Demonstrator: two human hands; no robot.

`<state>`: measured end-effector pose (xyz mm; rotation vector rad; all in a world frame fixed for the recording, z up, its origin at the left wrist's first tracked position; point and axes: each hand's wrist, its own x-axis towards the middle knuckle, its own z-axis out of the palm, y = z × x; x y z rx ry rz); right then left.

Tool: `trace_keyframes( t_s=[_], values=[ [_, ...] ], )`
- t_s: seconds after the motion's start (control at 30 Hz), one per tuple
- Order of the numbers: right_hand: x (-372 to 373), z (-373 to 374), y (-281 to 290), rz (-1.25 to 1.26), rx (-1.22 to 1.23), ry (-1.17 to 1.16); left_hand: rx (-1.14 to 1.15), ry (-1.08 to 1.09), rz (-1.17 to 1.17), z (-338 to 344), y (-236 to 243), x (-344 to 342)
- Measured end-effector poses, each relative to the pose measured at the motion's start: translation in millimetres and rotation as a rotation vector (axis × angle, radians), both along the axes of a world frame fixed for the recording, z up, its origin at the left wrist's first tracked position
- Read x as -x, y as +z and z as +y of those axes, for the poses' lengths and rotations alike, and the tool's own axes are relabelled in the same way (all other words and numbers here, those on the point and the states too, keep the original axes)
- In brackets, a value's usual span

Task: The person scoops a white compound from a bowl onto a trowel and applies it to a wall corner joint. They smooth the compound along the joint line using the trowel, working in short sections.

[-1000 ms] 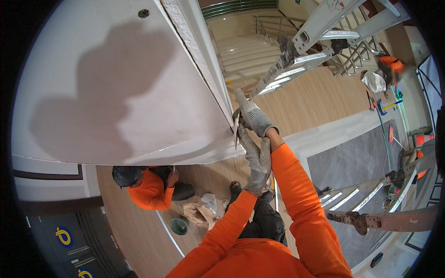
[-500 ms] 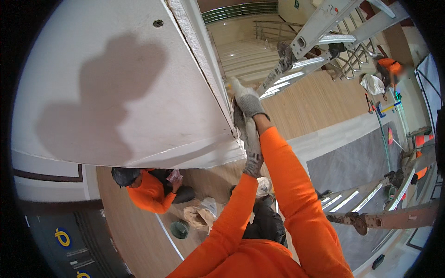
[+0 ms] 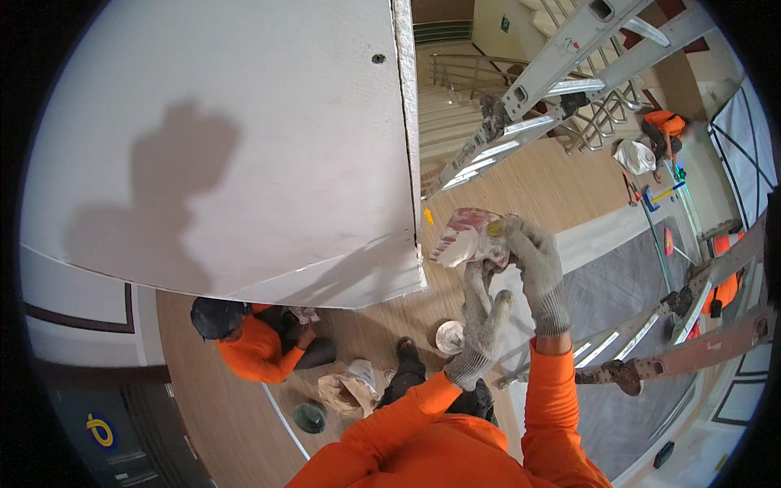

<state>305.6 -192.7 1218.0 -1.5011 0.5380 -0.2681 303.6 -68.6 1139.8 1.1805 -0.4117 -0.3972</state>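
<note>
A flat reddish piece thickly smeared with white putty (image 3: 457,244), apparently a spreader, is held up in front of me, off the white wall panel's edge (image 3: 408,163). My right hand (image 3: 537,272), in a grey knit glove, grips its right side, with a small yellow patch by the fingertips. Just below, my left hand (image 3: 486,321), gloved the same way, has its thumb raised and apart. Its upper fingers reach the piece's lower edge, and their tips are partly hidden. White residue covers both gloves.
Aluminium ladder sections (image 3: 521,110) rise at upper right, with another ladder (image 3: 626,354) at lower right. A co-worker (image 3: 256,346) sits at lower left near a paper sack (image 3: 346,394), a green bucket (image 3: 310,416) and a white bucket (image 3: 450,336). Another person (image 3: 665,130) crouches far right.
Both hands have come away from the panel's edge, down and to the right. The smeared piece now shows clearly. The view has shifted, so the panel edge sits further right.
</note>
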Motion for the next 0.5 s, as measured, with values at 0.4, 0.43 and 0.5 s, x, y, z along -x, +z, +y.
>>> trace_keyframes(
  t_s=[0.4,0.43,0.5],
  values=[
    [1.1,17.0,18.3,0.076,0.368,0.188,-0.019,-0.200,-0.345,65.5,10.0,1.3],
    [-12.3,11.8,9.9,0.161,0.346,0.231,0.026,-0.204,-0.289,64.8,6.2,0.7],
    [-43.2,-9.2,-10.5,0.126,0.320,0.246,-0.094,-0.095,-0.467,47.8,1.5,-12.0]
  ],
)
